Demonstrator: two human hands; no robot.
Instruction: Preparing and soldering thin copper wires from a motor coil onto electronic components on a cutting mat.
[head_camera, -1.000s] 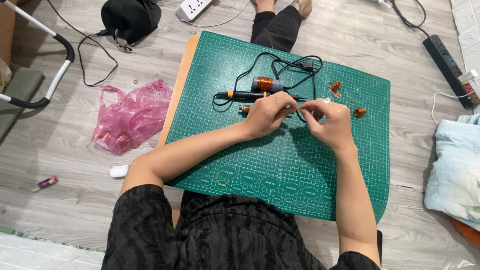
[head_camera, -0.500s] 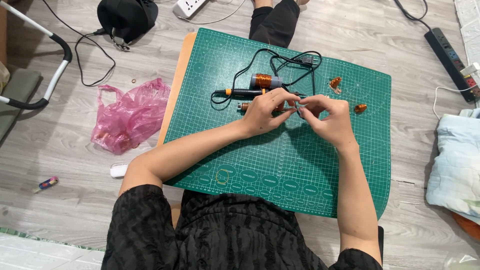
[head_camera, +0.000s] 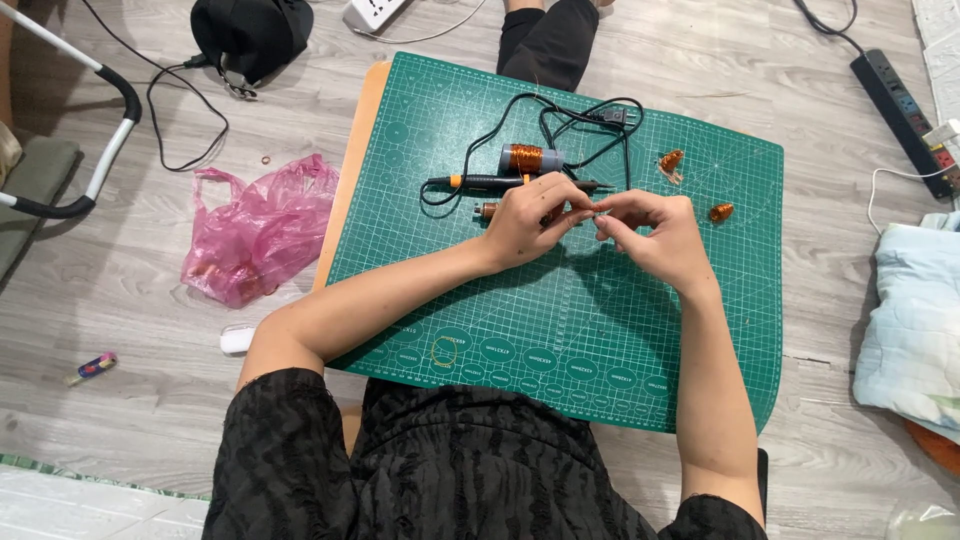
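Observation:
My left hand (head_camera: 528, 218) and my right hand (head_camera: 655, 232) meet fingertip to fingertip over a green cutting mat (head_camera: 560, 330). Both pinch a small part between them, too small to make out. Just beyond my hands lies a soldering iron (head_camera: 480, 182) with an orange collar and a black cord (head_camera: 575, 118). A spool of copper wire (head_camera: 524, 158) stands behind it. A small copper-wound piece (head_camera: 487, 210) lies next to my left hand. Two more copper coils (head_camera: 670, 162) (head_camera: 721, 212) lie to the right.
A pink plastic bag (head_camera: 255, 232) lies on the wooden floor left of the mat. A black bag (head_camera: 250, 30) and a white power strip (head_camera: 375, 12) are at the top; a black power strip (head_camera: 898, 102) and folded cloth (head_camera: 915, 320) are at right.
The view has shifted slightly. My hands stay together over the mat's middle, with the fingers working closely on the small part.

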